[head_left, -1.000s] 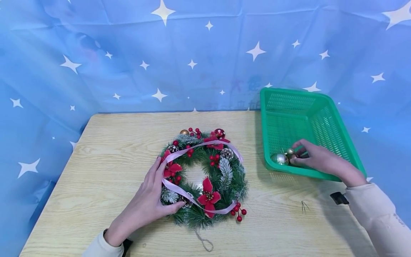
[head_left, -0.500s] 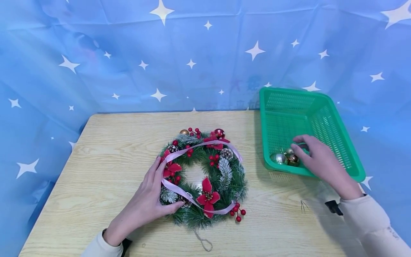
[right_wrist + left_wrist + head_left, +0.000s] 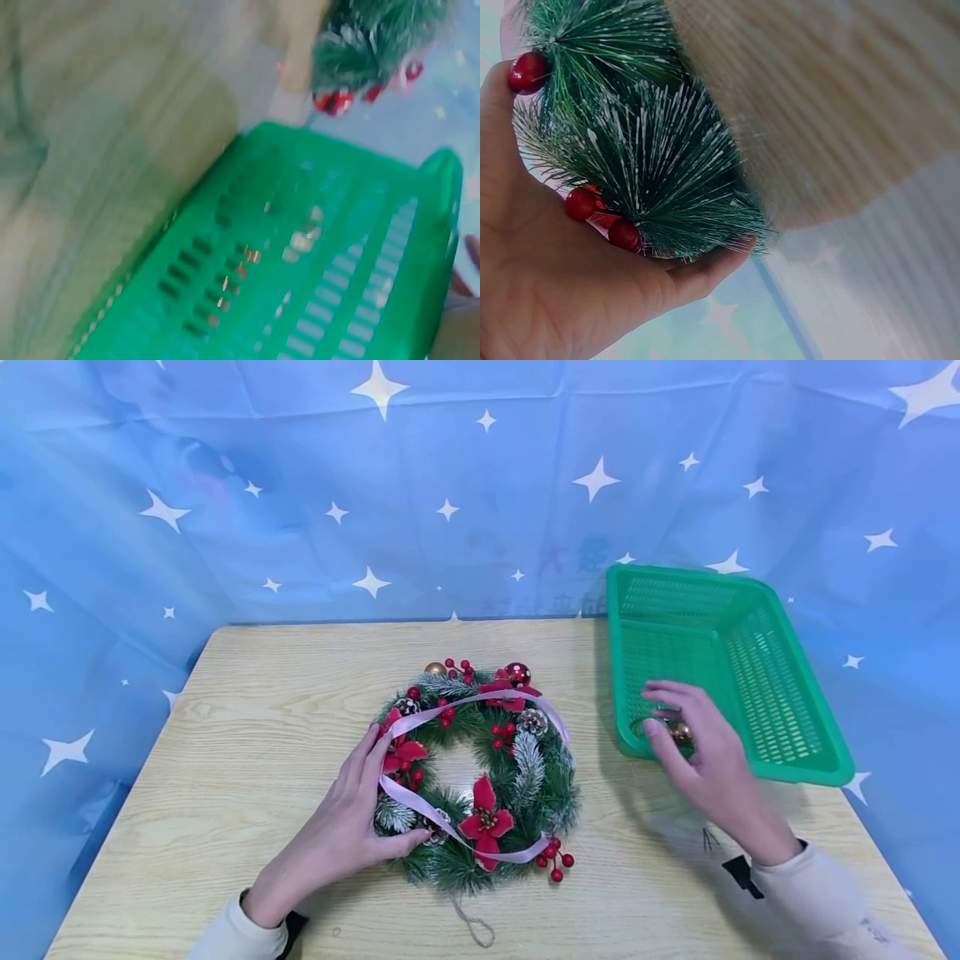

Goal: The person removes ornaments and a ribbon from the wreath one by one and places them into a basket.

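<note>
Two baubles (image 3: 678,731) sit just beyond R hand (image 3: 705,768) fingertips, in basket (image 3: 795,727) corner; fingers spread, holding nothing. L hand (image 3: 341,835) grips wreath (image 3: 480,777).

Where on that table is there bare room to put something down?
The widest bare patch of table lies left of the wreath, out to the left edge. A strip runs behind the wreath to the back edge. The front right corner is free too. It is crowded between wreath and basket, where the right hand hovers.
</note>
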A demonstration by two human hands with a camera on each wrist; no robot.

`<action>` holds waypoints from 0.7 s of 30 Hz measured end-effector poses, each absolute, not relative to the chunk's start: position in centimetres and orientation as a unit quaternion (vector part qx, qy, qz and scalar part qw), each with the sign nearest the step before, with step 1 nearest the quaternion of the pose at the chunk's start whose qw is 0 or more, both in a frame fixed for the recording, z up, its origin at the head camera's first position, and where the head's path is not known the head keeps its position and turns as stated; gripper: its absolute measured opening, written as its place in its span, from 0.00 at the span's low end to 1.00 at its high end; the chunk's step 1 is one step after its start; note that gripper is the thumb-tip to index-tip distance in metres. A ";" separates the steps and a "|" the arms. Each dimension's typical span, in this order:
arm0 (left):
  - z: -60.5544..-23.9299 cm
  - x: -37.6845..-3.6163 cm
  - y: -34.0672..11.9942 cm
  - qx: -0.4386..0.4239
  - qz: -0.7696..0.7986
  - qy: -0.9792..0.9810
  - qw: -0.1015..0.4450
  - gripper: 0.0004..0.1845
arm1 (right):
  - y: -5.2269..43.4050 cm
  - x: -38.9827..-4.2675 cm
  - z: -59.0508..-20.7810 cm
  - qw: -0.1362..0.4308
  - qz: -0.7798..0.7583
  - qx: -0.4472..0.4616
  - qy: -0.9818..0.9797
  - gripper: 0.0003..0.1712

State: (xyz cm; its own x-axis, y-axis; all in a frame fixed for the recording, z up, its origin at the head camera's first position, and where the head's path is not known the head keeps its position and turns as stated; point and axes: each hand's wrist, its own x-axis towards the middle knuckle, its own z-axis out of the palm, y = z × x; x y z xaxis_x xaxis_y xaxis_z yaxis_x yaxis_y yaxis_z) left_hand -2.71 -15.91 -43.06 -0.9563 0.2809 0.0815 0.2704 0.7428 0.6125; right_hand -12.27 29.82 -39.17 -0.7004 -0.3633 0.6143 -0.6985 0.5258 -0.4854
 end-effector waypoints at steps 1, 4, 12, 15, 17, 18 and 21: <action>-43.1 -2.7 -15.9 0.147 0.327 0.933 0.009 0.72 | 29.4 -12.2 -39.3 0.226 0.379 0.332 -0.834 0.21; -43.1 -2.7 -15.8 0.145 0.326 0.934 0.010 0.72 | 28.3 -11.9 -39.9 0.229 0.384 0.372 -0.813 0.24; -43.0 -2.7 -15.7 0.140 0.335 0.932 0.013 0.72 | 25.9 -11.0 -41.1 0.182 0.381 0.435 -0.795 0.27; -42.9 -2.7 -15.7 0.140 0.334 0.932 0.015 0.73 | 25.4 -10.3 -41.2 0.131 0.366 0.437 -0.811 0.26; -42.9 -2.7 -15.7 0.142 0.334 0.932 0.015 0.73 | 25.2 -10.0 -41.1 0.084 0.353 0.430 -0.827 0.29; -42.8 -2.7 -15.8 0.143 0.333 0.932 0.016 0.73 | 25.0 -9.8 -41.2 0.061 0.346 0.426 -0.834 0.32; -42.8 -2.7 -15.8 0.146 0.333 0.932 0.015 0.72 | 24.5 -9.6 -41.5 0.018 0.319 0.431 -0.844 0.39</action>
